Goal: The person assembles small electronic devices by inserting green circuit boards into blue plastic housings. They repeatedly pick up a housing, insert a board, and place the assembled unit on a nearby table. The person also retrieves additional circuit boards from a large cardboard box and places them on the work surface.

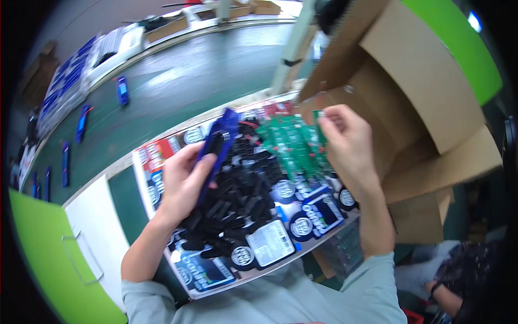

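Note:
My left hand point(186, 175) is closed around a long blue plastic casing point(227, 123), tilted upward, with a black part point(218, 143) seated in its hollow. Between the thumb and fingers of my right hand point(345, 132) is a small green circuit board point(317, 120), mostly covered by the fingertips. Just left of that hand lies a heap of green circuit boards point(291, 146). Below and beside the casing, small black plastic parts point(237, 197) are piled loosely. Both piles rest on a flat board covered with printed packaging point(270, 243) in front of me.
Beyond the board runs a dark green conveyor belt point(199, 59), with several blue assembled devices point(123, 90) on its left part. A large open cardboard box point(426, 81) stands close on the right. A person's arm point(447, 298) shows at lower right. Blue-filled trays point(67, 78) sit far left.

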`<state>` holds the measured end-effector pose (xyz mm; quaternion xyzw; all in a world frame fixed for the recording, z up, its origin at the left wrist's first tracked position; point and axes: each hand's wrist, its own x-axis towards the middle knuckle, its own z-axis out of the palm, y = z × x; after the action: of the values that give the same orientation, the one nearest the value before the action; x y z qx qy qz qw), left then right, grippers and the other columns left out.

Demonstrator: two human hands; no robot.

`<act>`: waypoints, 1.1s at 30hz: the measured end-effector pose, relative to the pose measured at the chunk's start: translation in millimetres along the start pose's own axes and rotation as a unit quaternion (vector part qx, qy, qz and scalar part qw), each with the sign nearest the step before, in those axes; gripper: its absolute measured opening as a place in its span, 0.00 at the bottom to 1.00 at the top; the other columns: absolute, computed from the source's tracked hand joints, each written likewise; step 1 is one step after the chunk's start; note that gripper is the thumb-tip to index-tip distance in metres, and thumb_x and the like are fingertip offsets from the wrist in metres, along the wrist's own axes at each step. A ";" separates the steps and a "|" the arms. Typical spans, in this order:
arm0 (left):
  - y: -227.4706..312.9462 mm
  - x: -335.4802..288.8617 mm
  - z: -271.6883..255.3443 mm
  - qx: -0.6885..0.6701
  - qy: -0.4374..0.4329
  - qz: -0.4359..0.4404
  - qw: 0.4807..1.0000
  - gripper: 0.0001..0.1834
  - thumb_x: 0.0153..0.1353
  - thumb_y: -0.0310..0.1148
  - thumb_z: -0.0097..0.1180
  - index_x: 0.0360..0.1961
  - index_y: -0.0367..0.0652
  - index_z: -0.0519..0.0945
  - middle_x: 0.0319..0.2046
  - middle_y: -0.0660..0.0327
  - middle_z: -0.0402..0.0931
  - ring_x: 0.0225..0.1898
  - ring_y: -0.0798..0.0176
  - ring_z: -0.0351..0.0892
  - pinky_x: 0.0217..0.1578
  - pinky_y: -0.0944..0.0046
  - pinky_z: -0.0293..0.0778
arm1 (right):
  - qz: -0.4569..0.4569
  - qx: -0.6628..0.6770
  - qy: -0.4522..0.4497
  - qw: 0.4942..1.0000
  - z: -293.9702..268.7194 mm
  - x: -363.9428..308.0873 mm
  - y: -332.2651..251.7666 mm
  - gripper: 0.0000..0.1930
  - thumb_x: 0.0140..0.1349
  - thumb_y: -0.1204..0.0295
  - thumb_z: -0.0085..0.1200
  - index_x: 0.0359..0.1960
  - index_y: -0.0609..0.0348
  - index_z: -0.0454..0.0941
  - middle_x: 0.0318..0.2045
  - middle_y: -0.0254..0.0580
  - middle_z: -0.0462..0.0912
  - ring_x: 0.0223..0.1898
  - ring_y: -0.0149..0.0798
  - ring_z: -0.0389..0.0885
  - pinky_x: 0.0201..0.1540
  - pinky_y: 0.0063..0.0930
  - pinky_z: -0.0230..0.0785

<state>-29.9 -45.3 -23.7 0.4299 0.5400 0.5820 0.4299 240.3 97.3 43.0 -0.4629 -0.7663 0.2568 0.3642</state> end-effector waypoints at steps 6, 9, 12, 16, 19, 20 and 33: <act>-0.3 0.5 -1.7 -0.168 -0.061 -0.025 0.984 0.22 0.73 0.36 0.53 0.63 0.36 0.72 0.46 0.58 0.80 0.40 0.70 0.81 0.36 0.68 0.80 | -0.022 0.350 -0.055 0.935 23.1 -23.5 -57.1 0.09 0.68 0.82 0.54 0.48 0.68 0.76 0.35 0.33 0.80 0.36 0.23 0.79 0.36 0.15 0.71; -4.1 -2.2 -4.4 -0.227 -0.062 -0.024 0.972 0.22 0.76 0.39 0.48 0.64 0.37 0.71 0.48 0.57 0.80 0.42 0.69 0.81 0.38 0.67 0.81 | -0.049 0.318 -0.059 0.945 50.1 -29.5 -69.3 0.11 0.68 0.83 0.54 0.51 0.69 0.76 0.35 0.34 0.81 0.34 0.23 0.80 0.35 0.15 0.72; -5.3 -3.8 2.1 -0.224 -0.045 -0.006 0.974 0.23 0.77 0.40 0.47 0.65 0.37 0.72 0.46 0.58 0.81 0.42 0.71 0.81 0.40 0.68 0.80 | -0.060 0.365 -0.075 0.926 77.0 -38.4 -71.5 0.13 0.66 0.84 0.56 0.52 0.69 0.75 0.36 0.37 0.81 0.35 0.25 0.81 0.36 0.16 0.74; -0.3 -6.1 3.7 -0.174 -0.049 0.030 0.983 0.24 0.77 0.40 0.45 0.66 0.37 0.70 0.46 0.58 0.81 0.42 0.69 0.81 0.40 0.67 0.79 | -0.094 0.370 -0.047 0.923 95.7 -43.6 -74.3 0.13 0.66 0.85 0.57 0.51 0.69 0.75 0.36 0.39 0.82 0.37 0.28 0.84 0.39 0.20 0.77; -0.1 -5.7 4.0 -0.168 -0.056 0.035 0.984 0.24 0.77 0.41 0.44 0.67 0.37 0.69 0.46 0.58 0.81 0.42 0.67 0.82 0.40 0.66 0.80 | -0.113 0.333 -0.047 0.935 100.9 -42.8 -69.9 0.14 0.65 0.84 0.58 0.51 0.68 0.74 0.36 0.40 0.82 0.38 0.29 0.85 0.41 0.21 0.78; 0.3 -5.4 4.5 -0.171 -0.055 0.034 0.983 0.24 0.77 0.40 0.44 0.67 0.37 0.69 0.45 0.58 0.81 0.41 0.67 0.82 0.39 0.66 0.79 | -0.113 0.332 -0.048 0.935 102.0 -42.9 -69.9 0.13 0.65 0.84 0.58 0.51 0.69 0.75 0.36 0.41 0.82 0.37 0.29 0.85 0.41 0.21 0.78; -3.9 -4.5 1.7 -0.166 -0.057 0.037 0.984 0.24 0.77 0.40 0.44 0.67 0.37 0.70 0.43 0.59 0.81 0.40 0.69 0.81 0.39 0.67 0.79 | -0.083 0.327 -0.079 0.938 102.8 -42.3 -73.1 0.11 0.64 0.84 0.60 0.47 0.69 0.77 0.34 0.39 0.83 0.34 0.27 0.85 0.39 0.20 0.77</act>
<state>-26.9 -49.0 -27.7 0.4048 0.3944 0.6535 0.5035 133.2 21.5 20.9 -0.2315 -0.7021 0.4976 0.4538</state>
